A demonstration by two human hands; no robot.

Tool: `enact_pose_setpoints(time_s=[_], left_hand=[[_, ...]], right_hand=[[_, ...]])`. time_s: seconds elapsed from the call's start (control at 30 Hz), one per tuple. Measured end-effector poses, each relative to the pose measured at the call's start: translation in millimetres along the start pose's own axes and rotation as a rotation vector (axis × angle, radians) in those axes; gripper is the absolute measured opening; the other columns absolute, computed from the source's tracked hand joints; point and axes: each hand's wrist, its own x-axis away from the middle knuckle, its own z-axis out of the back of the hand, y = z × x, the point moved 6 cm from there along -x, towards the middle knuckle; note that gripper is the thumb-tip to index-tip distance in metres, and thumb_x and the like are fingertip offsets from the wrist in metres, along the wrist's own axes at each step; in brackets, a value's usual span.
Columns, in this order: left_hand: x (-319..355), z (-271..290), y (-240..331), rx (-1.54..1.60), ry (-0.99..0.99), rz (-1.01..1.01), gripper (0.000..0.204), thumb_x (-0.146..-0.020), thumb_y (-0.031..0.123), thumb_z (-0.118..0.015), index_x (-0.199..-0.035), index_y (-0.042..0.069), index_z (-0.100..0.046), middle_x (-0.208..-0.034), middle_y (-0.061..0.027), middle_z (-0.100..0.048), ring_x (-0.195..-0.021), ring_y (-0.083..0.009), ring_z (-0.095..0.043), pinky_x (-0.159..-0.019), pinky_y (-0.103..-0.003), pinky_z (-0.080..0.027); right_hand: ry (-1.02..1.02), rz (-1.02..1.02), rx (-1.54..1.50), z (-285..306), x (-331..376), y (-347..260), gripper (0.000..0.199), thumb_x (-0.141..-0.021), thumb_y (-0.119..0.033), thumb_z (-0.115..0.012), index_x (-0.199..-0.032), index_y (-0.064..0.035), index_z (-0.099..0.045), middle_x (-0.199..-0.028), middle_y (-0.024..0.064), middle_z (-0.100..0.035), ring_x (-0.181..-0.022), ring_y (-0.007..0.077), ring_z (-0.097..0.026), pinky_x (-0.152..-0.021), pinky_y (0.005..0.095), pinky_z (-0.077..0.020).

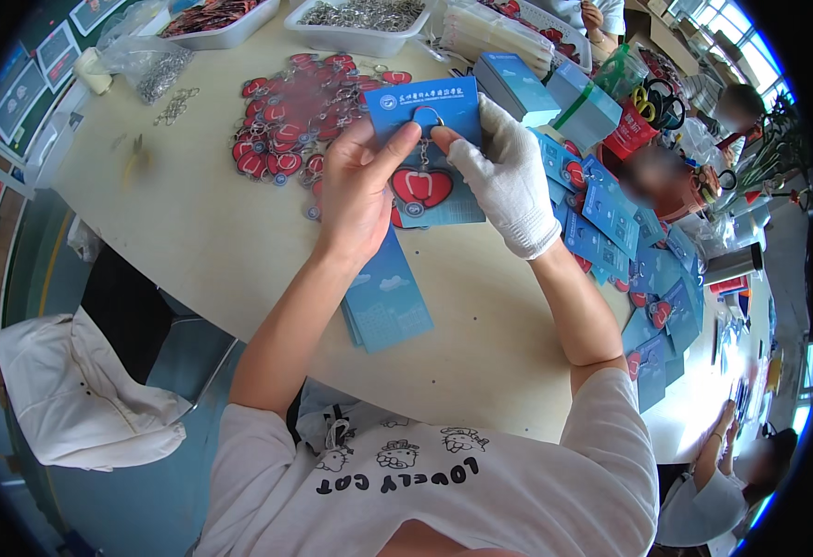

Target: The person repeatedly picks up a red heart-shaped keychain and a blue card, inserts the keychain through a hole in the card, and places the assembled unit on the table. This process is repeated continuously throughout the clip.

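Observation:
My left hand, bare, holds a blue card from its left side, thumb across the front. A red heart-shaped keychain charm hangs on a short chain from a metal ring at the card's top. My right hand, in a white cotton glove, pinches the ring and the card's upper edge. Both hands are raised over a pale round table. A stack of blue cards lies on the table just below my left wrist.
A heap of red heart charms lies left of my hands. White trays of metal rings stand at the far edge. Finished blue cards with charms spread along the right. Blue boxes, scissors and other people's hands are nearby.

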Motion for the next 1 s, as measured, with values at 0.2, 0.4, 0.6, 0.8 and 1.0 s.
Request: enact_pose_setpoints(time_s=[0.2, 0.4, 0.6, 0.8, 1.0], left_hand=[[0.4, -1.5, -3.9, -0.029, -0.008, -0.03, 0.025, -0.087, 0.002, -0.065, -0.112, -0.001, -0.062, -0.105, -0.0058, -0.066, -0.096, -0.0104, -0.06, -0.087, -0.026, -0.046], [0.2, 21.9, 29.4, -0.735, -0.023, -0.247, 0.032, -0.089, 0.02, -0.067, -0.111, -0.001, -0.056, -0.089, -0.006, -0.06, -0.09, -0.0143, -0.06, -0.072, -0.027, -0.05], [49.7, 61.7, 27.2, -1.786, -0.078, 0.068, 0.04, -0.079, 0.035, -0.075, -0.087, 0.001, -0.054, -0.07, -0.0113, -0.055, -0.068, -0.0225, -0.058, -0.064, -0.036, -0.047], [60.2, 79.2, 14.6, -1.517, -0.115, 0.114, 0.042, -0.072, 0.03, -0.082, -0.085, 0.002, -0.054, -0.074, -0.0072, -0.056, -0.067, -0.0171, -0.053, -0.063, -0.032, -0.046], [58.2, 112.4, 5.9, -1.234, -0.11, 0.256, 0.044, -0.073, 0.028, -0.082, -0.093, 0.002, -0.052, -0.084, -0.0058, -0.054, -0.071, -0.0122, -0.051, -0.064, -0.027, -0.044]], right_hand=[[0.035, 0.029, 0.033, 0.5, -1.9, 12.0, 0.03, -0.081, -0.001, -0.061, -0.109, 0.0072, -0.055, -0.088, 0.0082, -0.066, -0.076, 0.0102, -0.059, -0.07, 0.0262, -0.0504], [-0.436, -0.118, 0.391, 56.9, -21.0, -11.9, 0.03, -0.083, -0.01, -0.062, -0.108, 0.0033, -0.055, -0.084, 0.0062, -0.064, -0.074, 0.0111, -0.059, -0.067, 0.0278, -0.0492], [-0.21, -0.361, 1.005, 198.5, -4.0, 22.9, 0.044, -0.081, -0.015, -0.066, -0.123, -0.0064, -0.055, -0.1, 0.011, -0.063, -0.092, 0.0152, -0.06, -0.083, 0.0283, -0.0463], [-0.446, -0.063, 0.823, 92.3, -36.0, 93.2, 0.022, -0.084, -0.021, -0.063, -0.1, -0.0062, -0.066, -0.094, 0.0093, -0.068, -0.085, 0.0197, -0.065, -0.08, 0.0317, -0.0496], [-0.502, -0.323, 0.812, 63.8, -32.2, 136.4, 0.031, -0.077, -0.031, -0.069, -0.098, -0.0079, -0.067, -0.095, 0.0114, -0.069, -0.09, 0.0257, -0.066, -0.08, 0.0334, -0.0504]])
